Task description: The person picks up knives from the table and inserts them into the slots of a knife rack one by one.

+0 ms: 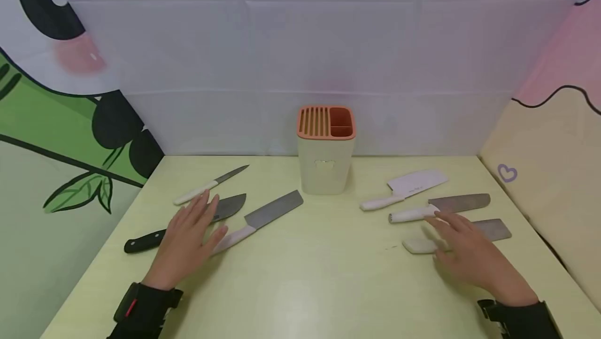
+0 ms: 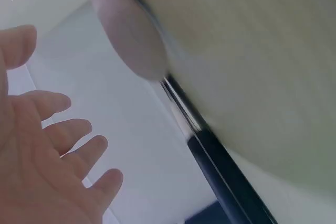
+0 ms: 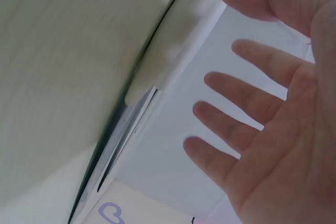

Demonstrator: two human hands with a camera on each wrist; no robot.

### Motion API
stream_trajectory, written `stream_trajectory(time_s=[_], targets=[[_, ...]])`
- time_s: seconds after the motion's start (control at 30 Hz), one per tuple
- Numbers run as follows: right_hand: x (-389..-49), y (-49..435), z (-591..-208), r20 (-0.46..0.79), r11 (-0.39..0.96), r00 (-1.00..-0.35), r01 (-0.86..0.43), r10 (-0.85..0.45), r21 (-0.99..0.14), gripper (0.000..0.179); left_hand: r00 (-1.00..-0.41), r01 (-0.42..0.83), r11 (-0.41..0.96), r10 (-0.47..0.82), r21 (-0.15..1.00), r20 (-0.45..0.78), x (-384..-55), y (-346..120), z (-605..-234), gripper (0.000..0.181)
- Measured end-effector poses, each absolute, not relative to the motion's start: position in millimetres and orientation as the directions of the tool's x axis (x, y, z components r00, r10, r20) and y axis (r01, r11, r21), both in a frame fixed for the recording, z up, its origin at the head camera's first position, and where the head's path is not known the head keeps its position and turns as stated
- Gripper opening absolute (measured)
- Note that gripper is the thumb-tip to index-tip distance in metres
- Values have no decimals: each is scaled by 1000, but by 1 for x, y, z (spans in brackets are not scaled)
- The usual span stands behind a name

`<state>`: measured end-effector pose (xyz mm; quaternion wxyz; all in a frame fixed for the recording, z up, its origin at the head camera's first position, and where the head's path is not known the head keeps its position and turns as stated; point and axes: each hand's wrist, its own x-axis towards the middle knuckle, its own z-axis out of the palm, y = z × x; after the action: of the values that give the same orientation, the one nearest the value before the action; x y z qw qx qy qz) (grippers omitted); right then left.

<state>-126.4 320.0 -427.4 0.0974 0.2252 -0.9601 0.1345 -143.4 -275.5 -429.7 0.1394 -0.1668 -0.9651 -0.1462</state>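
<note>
My left hand [image 1: 185, 245], fingers spread, is over a black-handled knife [image 1: 145, 241] and beside a pale-handled cleaver [image 1: 274, 209]. A small white-handled paring knife [image 1: 197, 192] lies beyond its fingertips. On the other side, my right hand [image 1: 474, 258] hovers with loosely bent fingers above the nearest pale-handled knife [image 1: 499, 229], covering part of it. Farther back are a second pale-handled knife [image 1: 462, 203] and a white cleaver [image 1: 420, 181]. Both wrist views show the palms with nothing held; a pale handle [image 3: 168, 51] shows near the right fingers, another pale handle [image 2: 128, 30] near the left.
A cream knife holder [image 1: 326, 169] with an orange slotted top [image 1: 314, 122] stands at the back middle of the light table [image 1: 300, 287]. Behind it hangs a pale cloth backdrop [image 1: 211, 52], with printed cartoon panels at both sides.
</note>
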Motion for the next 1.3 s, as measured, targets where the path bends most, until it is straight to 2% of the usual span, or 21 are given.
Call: stream_trajectory(time_s=[0.17,0.33,0.53,0.67,0.93,1.3], targets=[[-133,325,-422,203,843,-863,-499,-463,-202,66,-857,474,830,358,295,369,-155,-248,-421,69],[-143,327,-417,166,826,-852,-523,-497,-209,59,-809,577,738,459,350,367,-166,-202,-414,68],[-152,324,-417,83,823,-862,-503,-500,-263,46,-774,634,644,531,429,347,-175,-153,-415,66],[-156,324,-420,43,819,-857,-504,-513,-274,38,-751,660,618,557,427,355,-178,-134,-416,65],[-161,324,-424,50,823,-856,-509,-514,-254,38,-770,633,624,567,458,291,-175,-115,-419,65],[-161,327,-420,-14,829,-865,-476,-501,-294,35,-778,614,614,575,496,251,-171,-109,-421,64]])
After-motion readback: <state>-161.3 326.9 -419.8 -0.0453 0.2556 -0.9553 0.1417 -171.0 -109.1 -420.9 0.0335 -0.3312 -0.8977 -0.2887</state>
